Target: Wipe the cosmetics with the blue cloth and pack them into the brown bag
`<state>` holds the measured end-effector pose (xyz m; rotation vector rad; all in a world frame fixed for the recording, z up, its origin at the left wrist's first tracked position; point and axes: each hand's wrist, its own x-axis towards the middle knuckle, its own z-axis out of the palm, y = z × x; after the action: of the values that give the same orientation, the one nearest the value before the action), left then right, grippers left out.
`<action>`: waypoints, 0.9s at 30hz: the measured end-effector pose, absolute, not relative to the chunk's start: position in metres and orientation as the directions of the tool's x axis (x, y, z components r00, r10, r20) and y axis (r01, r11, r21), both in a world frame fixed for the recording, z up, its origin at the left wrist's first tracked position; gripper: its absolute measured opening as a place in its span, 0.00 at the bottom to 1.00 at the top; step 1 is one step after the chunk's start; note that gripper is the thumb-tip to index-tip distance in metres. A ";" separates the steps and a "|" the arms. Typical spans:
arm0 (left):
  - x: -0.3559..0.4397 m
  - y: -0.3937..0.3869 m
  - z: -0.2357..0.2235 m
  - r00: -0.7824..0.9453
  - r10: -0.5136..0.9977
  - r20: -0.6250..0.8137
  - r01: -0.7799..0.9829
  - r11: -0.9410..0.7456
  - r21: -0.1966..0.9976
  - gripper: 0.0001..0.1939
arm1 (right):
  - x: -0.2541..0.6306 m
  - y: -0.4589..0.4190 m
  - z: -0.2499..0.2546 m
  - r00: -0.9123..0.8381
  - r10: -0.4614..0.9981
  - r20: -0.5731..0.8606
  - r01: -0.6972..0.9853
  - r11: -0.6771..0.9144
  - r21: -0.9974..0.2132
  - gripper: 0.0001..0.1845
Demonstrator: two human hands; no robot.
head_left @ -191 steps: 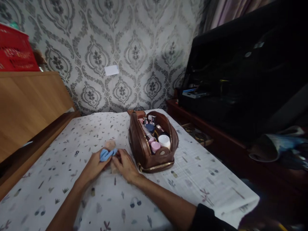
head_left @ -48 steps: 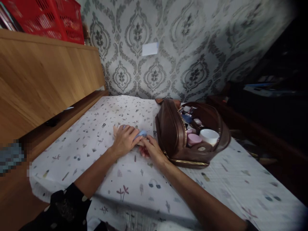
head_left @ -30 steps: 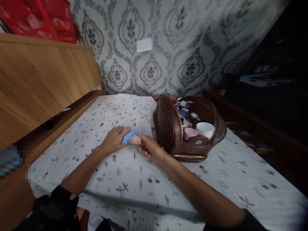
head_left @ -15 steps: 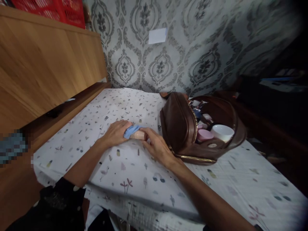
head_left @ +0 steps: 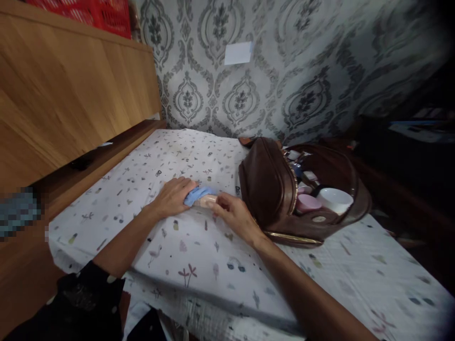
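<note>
My left hand (head_left: 177, 195) is closed round a blue cloth (head_left: 196, 193), which is wrapped about one end of a small beige bottle (head_left: 207, 201). The bottle lies roughly level, just above the patterned sheet, its bare end pointing right. At that end my right hand (head_left: 232, 213) pinches the bottle between thumb and fingers. Close by on the right stands a brown leather bag (head_left: 265, 184), unzipped, with a white cup-like container (head_left: 335, 200), a pink one (head_left: 308, 202) and smaller items inside.
A white printed sheet (head_left: 199, 147) covers the surface under my hands. Along the left runs a wooden cabinet (head_left: 78, 94) with a red plastic basket (head_left: 113, 16) on top. Patterned wallpaper (head_left: 240, 94) with a white paper (head_left: 238, 53) rises behind. Dark items (head_left: 401, 147) stand at the far right.
The right-hand fingers have drawn closer together at the bottle's end. My left hand keeps its hold on the cloth. The whole view has shifted slightly.
</note>
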<state>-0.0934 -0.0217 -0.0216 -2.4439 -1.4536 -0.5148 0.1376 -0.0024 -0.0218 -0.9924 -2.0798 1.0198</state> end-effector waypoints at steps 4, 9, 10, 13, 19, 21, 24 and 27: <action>-0.093 -0.022 -0.021 0.391 0.812 0.434 0.899 -0.438 0.009 0.12 | 0.137 -0.003 -0.025 -0.493 0.809 0.319 0.267 0.490 -0.830 0.18; -0.093 -0.022 -0.020 0.395 0.808 0.438 0.893 -0.449 0.022 0.13 | 0.135 -0.004 -0.028 -0.470 0.810 0.350 0.255 0.504 -0.825 0.19; -0.093 -0.022 -0.020 0.393 0.807 0.440 0.893 -0.448 0.025 0.12 | 0.135 -0.004 -0.028 -0.473 0.812 0.341 0.259 0.498 -0.827 0.18; -0.093 -0.022 -0.021 0.386 0.807 0.447 0.894 -0.447 0.035 0.12 | 0.136 -0.003 -0.027 -0.484 0.818 0.311 0.264 0.475 -0.839 0.17; -0.092 -0.023 -0.021 0.383 0.804 0.456 0.894 -0.446 0.036 0.12 | 0.135 -0.005 -0.024 -0.505 0.812 0.292 0.264 0.468 -0.843 0.15; -0.092 -0.023 -0.020 0.388 0.799 0.460 0.892 -0.451 0.029 0.12 | 0.136 -0.005 -0.023 -0.504 0.815 0.287 0.279 0.468 -0.839 0.16; -0.092 -0.023 -0.020 0.388 0.799 0.460 0.892 -0.452 0.032 0.12 | 0.136 -0.004 -0.024 -0.500 0.810 0.307 0.262 0.479 -0.838 0.15; -0.092 -0.023 -0.020 0.377 0.802 0.464 0.898 -0.439 0.029 0.12 | 0.135 -0.004 -0.026 -0.484 0.795 0.366 0.203 0.509 -0.837 0.21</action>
<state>-0.0918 -0.0232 -0.0196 -2.4086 -1.5154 -0.6160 0.1351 -0.0039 -0.0256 -0.8172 -1.9656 0.9566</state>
